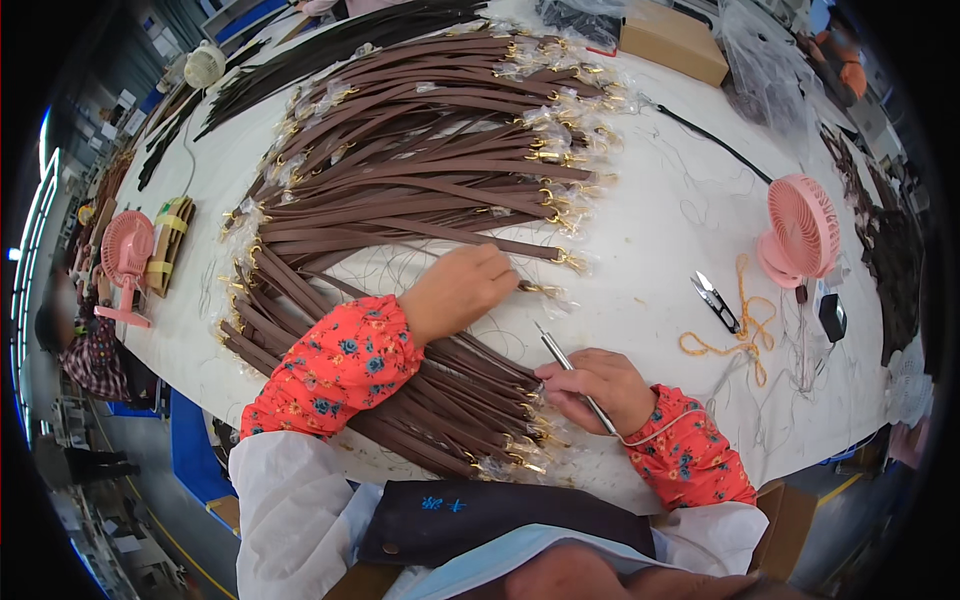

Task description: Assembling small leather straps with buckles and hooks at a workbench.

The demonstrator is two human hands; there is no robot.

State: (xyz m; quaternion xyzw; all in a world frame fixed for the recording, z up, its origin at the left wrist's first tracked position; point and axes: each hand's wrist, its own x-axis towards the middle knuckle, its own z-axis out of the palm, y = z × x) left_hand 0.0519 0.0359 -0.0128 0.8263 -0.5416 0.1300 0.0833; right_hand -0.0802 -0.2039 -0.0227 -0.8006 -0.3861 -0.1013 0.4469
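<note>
Red floral oversleeves [345, 365] meet white sleeves [285, 510] — a dark apron [520, 515] bears blue markings [443, 503].

Table [655, 250] bright; light tubes [37, 215] glare left; edges bent, corners black.

Matt leather-like straps [400, 210], shiny metal tool [554, 349], cardboard box [673, 48]

hands [462, 292] 2 | tool [553, 347] 1 | brown straps [440, 168] dozens | pink fans [803, 225] 2
</note>
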